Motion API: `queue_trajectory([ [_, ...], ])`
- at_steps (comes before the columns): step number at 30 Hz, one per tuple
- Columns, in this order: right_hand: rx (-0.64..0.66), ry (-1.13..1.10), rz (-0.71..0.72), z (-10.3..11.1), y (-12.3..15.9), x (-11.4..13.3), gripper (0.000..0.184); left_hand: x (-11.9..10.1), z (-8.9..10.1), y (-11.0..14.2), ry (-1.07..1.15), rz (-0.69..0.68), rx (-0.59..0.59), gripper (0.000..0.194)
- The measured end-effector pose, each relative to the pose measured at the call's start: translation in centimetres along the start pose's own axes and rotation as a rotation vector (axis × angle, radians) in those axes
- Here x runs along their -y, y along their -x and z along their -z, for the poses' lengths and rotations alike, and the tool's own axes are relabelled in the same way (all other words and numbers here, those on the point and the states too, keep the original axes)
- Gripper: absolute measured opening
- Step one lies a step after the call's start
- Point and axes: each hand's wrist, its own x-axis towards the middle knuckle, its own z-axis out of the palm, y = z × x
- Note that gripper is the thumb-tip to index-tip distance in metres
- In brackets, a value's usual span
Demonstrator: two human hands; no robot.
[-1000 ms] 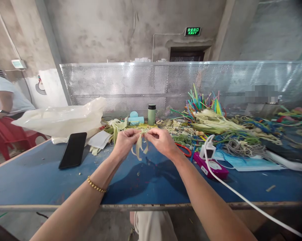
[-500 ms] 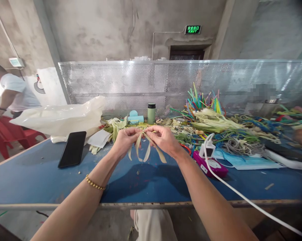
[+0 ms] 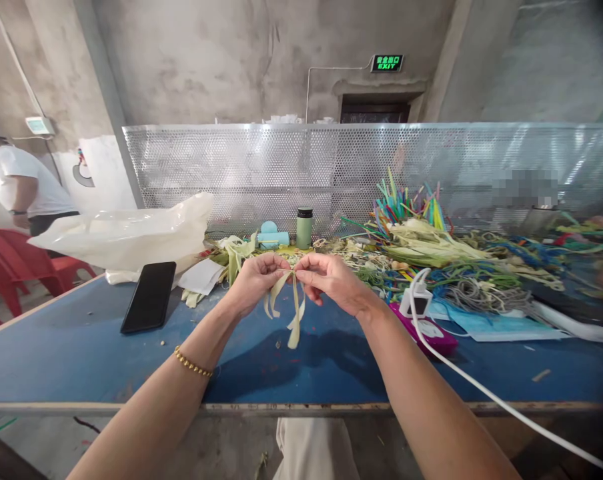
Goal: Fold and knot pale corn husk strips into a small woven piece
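Note:
Pale corn husk strips (image 3: 295,320) hang from between my two hands, above the front half of the blue table (image 3: 81,367). My left hand (image 3: 255,281) pinches them from the left, thumb against fingers. From the right, my right hand (image 3: 329,280) pinches the same strips close to the left fingertips. The loose ends dangle below the fingers. Exactly how the strips cross at the fingertips is too small to make out. Just behind the hands stands a green bottle (image 3: 304,229) with a black lid.
A black phone (image 3: 148,297), white paper (image 3: 201,276) and a plastic bag (image 3: 126,237) lie left. Husks (image 3: 431,243), grey cord (image 3: 481,293), a purple power strip (image 3: 426,330) and its white cable (image 3: 476,393) are right. A person (image 3: 29,177) stands beyond red chairs (image 3: 21,257).
My hands keep pinching the strips while the fingers shift. The dangling ends have spread apart, then drawn together and hang lower. The person at left has moved behind the chairs.

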Motion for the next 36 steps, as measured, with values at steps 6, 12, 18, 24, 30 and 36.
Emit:
queue_trajectory([
  [6, 0.077, -0.135, -0.061, 0.18, 0.15, -0.2, 0.024, -0.05, 0.53, -0.05, 0.012, 0.005, 0.048, 0.026],
  [12, 0.051, -0.178, -0.041, 0.34, -0.1, -0.57, 0.023, -0.11, 0.58, -0.06, 0.003, 0.009, 0.082, 0.026],
  [18, 0.027, -0.166, -0.02, 0.32, -0.18, -0.57, 0.019, -0.06, 0.51, 0.09, 0.059, 0.051, 0.123, 0.026],
  [24, -0.004, -0.177, -0.019, 0.17, -0.28, -0.62, 0.017, 0.43, 0.13, 0.06, 0.191, 0.107, 0.117, 0.031],
  [30, 0.007, -0.198, 0.049, -0.09, -0.3, -0.65, 0.015, 0.62, -0.32, 0.23, 0.37, 0.171, 0.138, 0.029],
  [36, 0.013, -0.181, 0.058, -0.2, -0.09, -0.19, 0.016, 0.42, -0.19, 0.31, 0.467, 0.211, 0.134, 0.026],
])
